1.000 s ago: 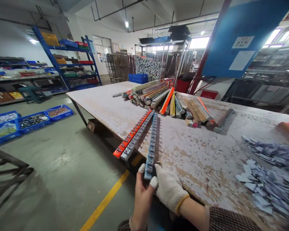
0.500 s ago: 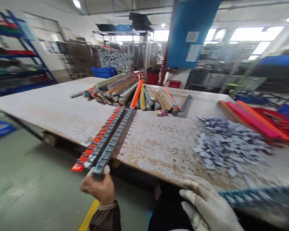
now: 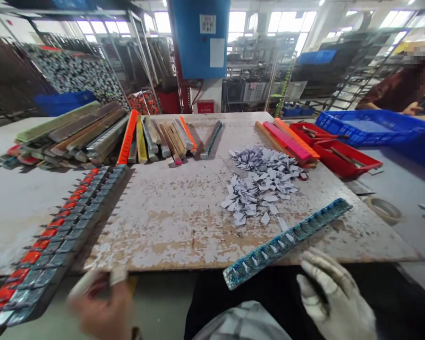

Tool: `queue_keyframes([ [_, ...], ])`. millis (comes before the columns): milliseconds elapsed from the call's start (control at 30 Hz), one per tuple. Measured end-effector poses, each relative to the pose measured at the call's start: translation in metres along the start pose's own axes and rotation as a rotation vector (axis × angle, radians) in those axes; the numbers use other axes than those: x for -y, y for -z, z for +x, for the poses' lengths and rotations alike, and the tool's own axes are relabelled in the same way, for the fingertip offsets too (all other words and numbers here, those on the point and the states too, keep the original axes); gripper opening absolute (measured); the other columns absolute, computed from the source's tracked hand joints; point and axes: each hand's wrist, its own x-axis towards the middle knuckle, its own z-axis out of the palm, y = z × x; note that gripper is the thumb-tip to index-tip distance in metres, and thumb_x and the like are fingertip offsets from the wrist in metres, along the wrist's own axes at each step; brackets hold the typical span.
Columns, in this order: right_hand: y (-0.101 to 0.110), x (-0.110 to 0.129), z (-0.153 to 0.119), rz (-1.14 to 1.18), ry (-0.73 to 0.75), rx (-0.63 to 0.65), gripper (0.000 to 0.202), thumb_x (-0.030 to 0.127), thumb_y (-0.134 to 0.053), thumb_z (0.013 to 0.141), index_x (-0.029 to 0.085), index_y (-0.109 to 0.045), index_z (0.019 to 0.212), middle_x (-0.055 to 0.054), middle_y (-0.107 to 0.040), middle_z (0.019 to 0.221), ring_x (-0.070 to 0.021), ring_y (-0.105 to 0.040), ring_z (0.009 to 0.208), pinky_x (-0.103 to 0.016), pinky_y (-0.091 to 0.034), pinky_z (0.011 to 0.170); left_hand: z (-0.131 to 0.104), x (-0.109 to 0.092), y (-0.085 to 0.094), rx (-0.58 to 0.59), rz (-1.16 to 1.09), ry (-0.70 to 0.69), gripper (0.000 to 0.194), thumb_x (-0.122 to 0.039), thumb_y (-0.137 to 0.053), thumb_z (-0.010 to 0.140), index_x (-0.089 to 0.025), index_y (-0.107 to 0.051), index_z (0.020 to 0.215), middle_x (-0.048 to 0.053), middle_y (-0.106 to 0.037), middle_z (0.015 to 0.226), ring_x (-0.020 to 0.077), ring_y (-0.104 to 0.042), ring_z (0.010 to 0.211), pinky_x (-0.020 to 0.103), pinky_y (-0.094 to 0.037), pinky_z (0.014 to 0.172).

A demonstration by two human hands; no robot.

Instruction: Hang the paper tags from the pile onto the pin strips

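Observation:
My left hand point(image 3: 104, 302), with light covers on its fingertips, is blurred at the table's front edge; thumb and finger stand apart with nothing between them. To its left lie a grey studded bar point(image 3: 69, 241) and an orange-and-grey one point(image 3: 46, 238), side by side. My right hand point(image 3: 336, 293), in a white glove, has curled fingers spread apart and holds nothing. Just beyond it a teal bar point(image 3: 286, 241) with a row of slots, some holding small pale pieces, lies slanted over the front edge. Behind the bar is a pile of small pale pieces point(image 3: 258, 179).
Stacked bars point(image 3: 81, 132) lie at the back left of the worn table point(image 3: 163, 226). Pink and orange bars point(image 3: 286, 139), red trays point(image 3: 350, 158) and a blue tray point(image 3: 371, 127) stand at the right. A roll of tape point(image 3: 382, 209) lies nearby. A person point(image 3: 396, 89) is behind.
The view has swung right. My left hand has let go of the grey bar, which now lies beside the orange one. The teal bar, trays and a person have come into fuller view.

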Motion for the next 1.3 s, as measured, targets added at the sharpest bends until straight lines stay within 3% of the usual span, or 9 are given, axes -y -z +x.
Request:
queue_keyframes([
  [67,0.001,-0.021,0.005,-0.035,-0.056,-0.012,0.021,0.026,-0.061,0.098,0.018,-0.064,0.118,-0.013,-0.070,0.116,-0.0305,-0.067,0.112,-0.047,-0.054,0.095,-0.008,-0.063,-0.030,0.385,-0.117,-0.375,0.023,-0.037,-0.060,0.091,-0.022,-0.065,0.108,0.006,-0.068,0.095,0.0262,-0.066,0.086,0.042,-0.056,0.085],
  [133,0.001,-0.038,0.014,-0.016,-0.084,-0.022,0.021,0.022,-0.062,0.097,0.019,-0.063,0.118,-0.013,-0.070,0.117,-0.0294,-0.067,0.113,-0.047,-0.054,0.099,-0.017,-0.134,-0.067,0.827,-0.205,-0.703,0.020,-0.028,-0.055,0.097,-0.025,-0.068,0.112,0.006,-0.072,0.103,0.0233,-0.069,0.096,0.034,-0.056,0.087],
  [233,0.001,-0.054,0.024,0.068,-0.144,-0.028,0.022,0.021,-0.060,0.098,0.021,-0.063,0.120,-0.011,-0.069,0.120,-0.0272,-0.066,0.116,-0.045,-0.054,0.103,-0.037,-0.229,-0.124,1.221,0.023,-1.012,0.022,-0.019,-0.055,0.097,-0.022,-0.066,0.115,0.008,-0.072,0.107,0.0245,-0.069,0.102,0.034,-0.056,0.089],
  [367,0.001,-0.067,0.024,0.115,-0.229,-0.027,0.023,0.020,-0.061,0.097,0.021,-0.064,0.120,-0.010,-0.068,0.122,-0.0252,-0.066,0.118,-0.044,-0.054,0.105,-0.068,-0.291,-0.182,1.309,0.124,-1.043,0.020,-0.016,-0.060,0.092,-0.014,-0.062,0.112,0.014,-0.071,0.104,0.0286,-0.071,0.096,0.037,-0.058,0.080],
  [500,0.000,-0.081,0.016,0.144,-0.304,-0.008,0.022,0.020,-0.062,0.096,0.021,-0.065,0.118,-0.010,-0.069,0.122,-0.0250,-0.067,0.117,-0.044,-0.054,0.106,-0.082,-0.299,-0.205,1.372,0.146,-1.041,0.027,-0.005,-0.051,0.090,-0.010,-0.059,0.115,0.019,-0.070,0.110,0.0313,-0.071,0.099,0.040,-0.057,0.082],
  [700,-0.006,-0.096,0.026,0.149,-0.342,0.005,0.022,0.022,-0.060,0.097,0.023,-0.065,0.119,-0.010,-0.068,0.123,-0.0245,-0.068,0.115,-0.044,-0.057,0.103,-0.073,-0.297,-0.208,1.448,0.052,-0.946,0.041,-0.005,-0.055,0.082,-0.016,-0.049,0.121,0.012,-0.070,0.106,0.0287,-0.070,0.097,0.038,-0.056,0.083],
  [933,-0.027,-0.076,0.070,0.161,-0.311,0.120,0.031,0.047,-0.056,0.100,0.020,-0.069,0.099,-0.016,-0.066,0.132,-0.0363,-0.056,0.133,-0.058,-0.050,0.107,-0.076,-0.291,-0.172,1.323,-0.277,-0.882,0.028,-0.013,-0.054,0.086,-0.021,-0.047,0.111,0.004,-0.066,0.099,0.0195,-0.064,0.083,0.032,-0.053,0.079],
  [1133,-0.039,-0.060,0.090,0.505,-0.484,0.086,0.019,0.033,-0.053,0.102,0.023,-0.068,0.096,-0.009,-0.073,0.117,-0.0218,-0.071,0.108,-0.034,-0.062,0.091,-0.066,-0.290,-0.145,1.177,-0.485,-0.876,0.021,-0.019,-0.058,0.088,-0.020,-0.053,0.108,0.007,-0.062,0.102,0.0212,-0.060,0.089,0.033,-0.053,0.078],
  [1300,-0.021,-0.052,0.095,0.653,-0.396,0.094,0.015,0.029,-0.052,0.101,0.024,-0.065,0.095,-0.010,-0.066,0.132,-0.0193,-0.074,0.101,-0.025,-0.064,0.072,-0.047,-0.288,-0.144,1.587,-0.576,-0.524,0.030,-0.038,-0.064,0.092,-0.020,-0.047,0.074,-0.005,-0.046,0.071,0.0115,-0.041,0.064,0.023,-0.036,0.057],
])
